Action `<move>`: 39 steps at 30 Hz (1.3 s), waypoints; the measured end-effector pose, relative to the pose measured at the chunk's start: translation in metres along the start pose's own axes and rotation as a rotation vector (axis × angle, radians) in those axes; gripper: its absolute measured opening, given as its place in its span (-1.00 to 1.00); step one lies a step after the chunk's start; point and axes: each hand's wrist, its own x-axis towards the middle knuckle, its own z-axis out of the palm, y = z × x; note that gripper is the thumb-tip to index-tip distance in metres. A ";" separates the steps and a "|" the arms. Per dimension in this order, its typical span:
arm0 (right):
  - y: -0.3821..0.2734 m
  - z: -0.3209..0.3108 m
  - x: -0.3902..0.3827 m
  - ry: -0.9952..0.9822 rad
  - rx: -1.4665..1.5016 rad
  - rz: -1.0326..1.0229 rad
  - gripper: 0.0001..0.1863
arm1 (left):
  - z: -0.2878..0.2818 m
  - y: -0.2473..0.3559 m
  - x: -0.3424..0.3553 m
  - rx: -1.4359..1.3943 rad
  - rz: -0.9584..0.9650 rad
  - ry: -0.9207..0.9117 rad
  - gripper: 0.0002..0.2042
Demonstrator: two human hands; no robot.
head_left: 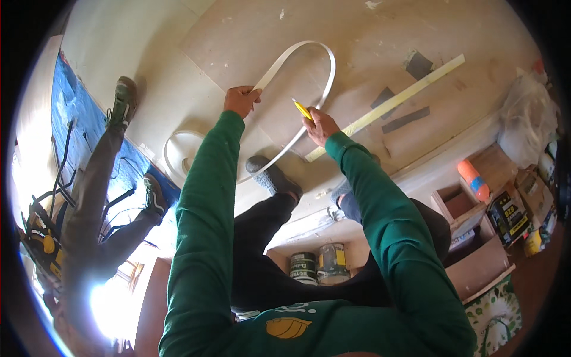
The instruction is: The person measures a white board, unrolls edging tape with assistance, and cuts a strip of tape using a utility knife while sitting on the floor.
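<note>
A long, thin white flexible strip [324, 50] is pinched between the fingers of my left hand [240, 100]. From there it arcs up into a loop, runs down past my right hand [322, 127] and curls in a loose coil [168, 153] at the left. My right hand is closed around a yellow utility knife [302, 109], its tip pointing up and left. The strip passes close to the knife; whether the two touch I cannot tell. To the right of my right hand, a long pale yellow straight strip [386, 111] lies slanted on the boards.
Dark flat pieces [406, 119] lie around the yellow strip. Near my shoes [275, 175] are two cans [332, 262]. Wooden boxes [457, 202], an orange roll [473, 179] and a plastic bag [528, 122] stand at the right. Another person's legs [83, 196] and a blue sheet [77, 101] are at the left.
</note>
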 end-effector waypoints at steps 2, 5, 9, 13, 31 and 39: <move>0.013 -0.005 0.008 0.114 -0.180 0.034 -0.79 | -0.002 -0.018 0.014 0.111 0.013 0.060 -0.72; 0.021 -0.031 0.020 0.452 -0.309 0.295 -0.75 | 0.001 -0.057 0.033 0.410 0.209 0.238 -0.68; -0.020 -0.044 0.022 0.303 -0.305 0.056 -0.75 | 0.024 -0.064 0.023 0.287 0.112 0.417 -0.63; -0.057 0.006 0.057 0.122 -0.272 -0.182 -0.78 | 0.034 -0.033 0.016 0.240 0.042 0.332 -0.70; -0.041 0.049 0.084 -0.003 -0.618 -0.199 -0.80 | 0.027 -0.034 0.024 0.051 -0.018 0.433 -0.69; -0.037 0.058 0.088 0.003 -0.649 -0.215 -0.78 | 0.026 -0.043 0.026 0.000 -0.022 0.407 -0.70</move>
